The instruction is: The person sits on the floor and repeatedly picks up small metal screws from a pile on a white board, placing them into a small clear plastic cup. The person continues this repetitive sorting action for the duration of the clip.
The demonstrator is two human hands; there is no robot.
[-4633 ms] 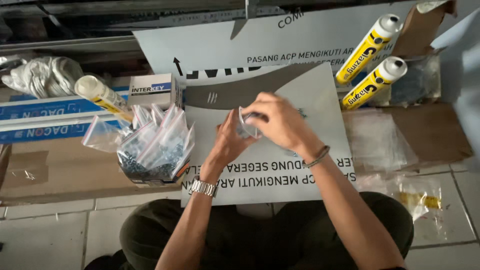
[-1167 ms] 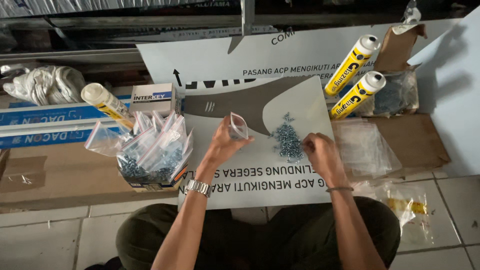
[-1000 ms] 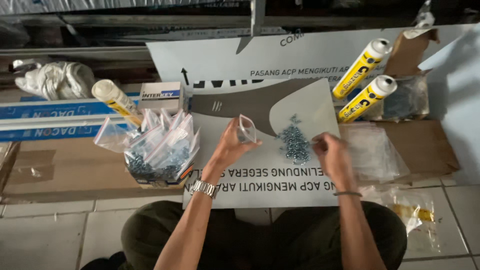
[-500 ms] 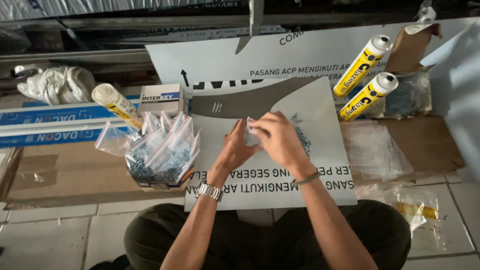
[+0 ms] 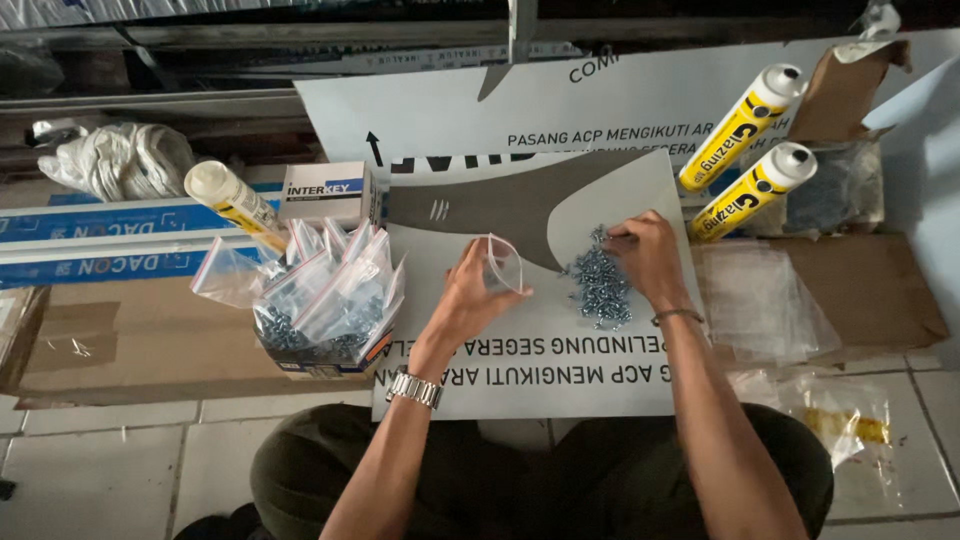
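My left hand [image 5: 468,298] holds a small clear zip bag [image 5: 503,264] with its mouth held apart, above a white printed panel [image 5: 520,370] lying in front of me. My right hand [image 5: 648,258] rests on the upper right edge of a pile of small silver screws [image 5: 598,286] on that panel, fingers pinched among them. A metal watch [image 5: 414,388] is on my left wrist and a thin bracelet on my right.
A small box [image 5: 325,330] full of filled zip bags of screws stands left of the panel. Yellow sealant tubes lie at the right [image 5: 745,128] and left [image 5: 232,200]. A white box [image 5: 327,193], cardboard [image 5: 860,300], empty plastic bags [image 5: 762,305] and a white rag [image 5: 118,160] surround the panel.
My right hand has moved from the bag in my left hand back out to the screw pile. The left hand still holds the bag in about the same place.
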